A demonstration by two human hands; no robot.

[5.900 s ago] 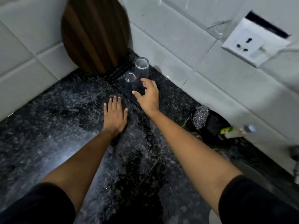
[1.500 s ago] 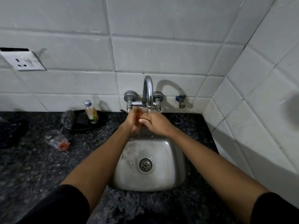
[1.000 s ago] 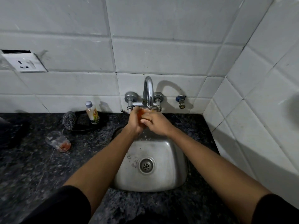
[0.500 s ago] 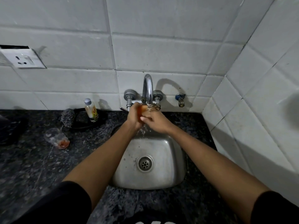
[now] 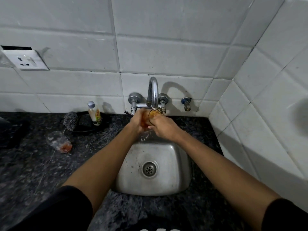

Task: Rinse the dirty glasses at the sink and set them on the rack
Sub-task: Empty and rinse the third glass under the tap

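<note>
Under the chrome tap [image 5: 153,92] I hold a small clear glass [image 5: 150,116] with an orange tint, over the back of the steel sink [image 5: 168,172]. My left hand [image 5: 138,121] grips its left side and my right hand [image 5: 162,126] grips it from the right, fingers over the rim. Water falls from the glass into the sink. A second dirty glass [image 5: 59,142] with red residue at its bottom lies on its side on the dark counter [image 5: 33,172], left of the sink. No rack is in view.
A small bottle [image 5: 95,113] stands on a black dish [image 5: 86,124] beside a steel scrubber [image 5: 70,120] behind the lying glass. A wall socket [image 5: 25,60] sits at upper left. White tiled walls close in behind and on the right.
Several seconds ago my hands were at two clean glasses on the counter's left. Over the last second both hands stay at the tap with the glass, shifting only slightly.
</note>
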